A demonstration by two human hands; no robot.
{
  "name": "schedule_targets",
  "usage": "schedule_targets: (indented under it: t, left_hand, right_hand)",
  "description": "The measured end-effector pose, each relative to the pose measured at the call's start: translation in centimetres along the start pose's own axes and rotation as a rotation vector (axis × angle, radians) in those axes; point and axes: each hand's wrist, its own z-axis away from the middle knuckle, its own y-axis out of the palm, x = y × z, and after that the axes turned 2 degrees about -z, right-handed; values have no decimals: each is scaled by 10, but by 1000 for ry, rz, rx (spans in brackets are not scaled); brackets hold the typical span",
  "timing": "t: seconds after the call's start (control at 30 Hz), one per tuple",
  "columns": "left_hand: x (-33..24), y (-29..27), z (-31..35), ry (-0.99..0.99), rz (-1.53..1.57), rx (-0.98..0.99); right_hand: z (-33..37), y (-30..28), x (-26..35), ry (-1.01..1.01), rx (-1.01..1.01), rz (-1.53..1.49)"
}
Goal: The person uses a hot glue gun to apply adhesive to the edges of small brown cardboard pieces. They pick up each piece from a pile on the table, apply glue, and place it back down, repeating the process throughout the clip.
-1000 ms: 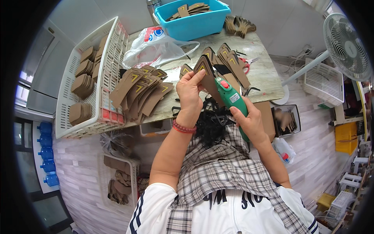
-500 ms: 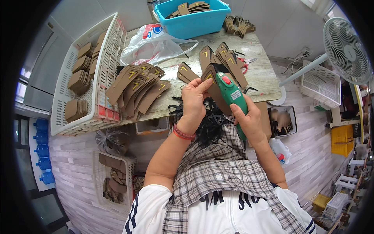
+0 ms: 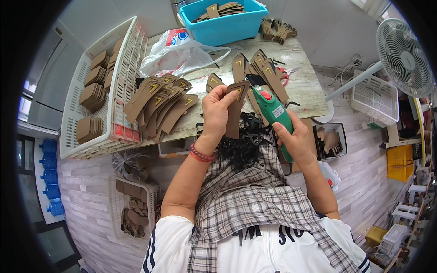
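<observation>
Left hand pinching brown piece, right hand gripping green tool; similar pieces lying on table, left.

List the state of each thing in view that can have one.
Brown piece: pinched in left hand
Green tool: gripped in right hand; running or off, can't tell
Blue tub: open, loaded
Large white crate: open, loaded
Tabletop plastic bag: crumpled
Fan: upright; spinning or not, unclear

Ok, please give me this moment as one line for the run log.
left hand: holds brown piece | right hand: grips green tool | table: plastic bag, scissors, blue bin
</observation>
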Motion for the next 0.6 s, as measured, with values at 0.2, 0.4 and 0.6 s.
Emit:
schedule_targets:
  t: [0.2, 0.4, 0.6]
  left_hand:
    - [-8, -6, -2, -9, -98, 66]
    - [-19, -15, -9, 65, -286, 123]
    - [-34, -22, -16, 84, -381, 218]
  right_hand:
    - [1, -2, 1, -20, 18, 26]
    - [1, -12, 4, 9, 67, 58]
    - [-2, -24, 1, -65, 125, 164]
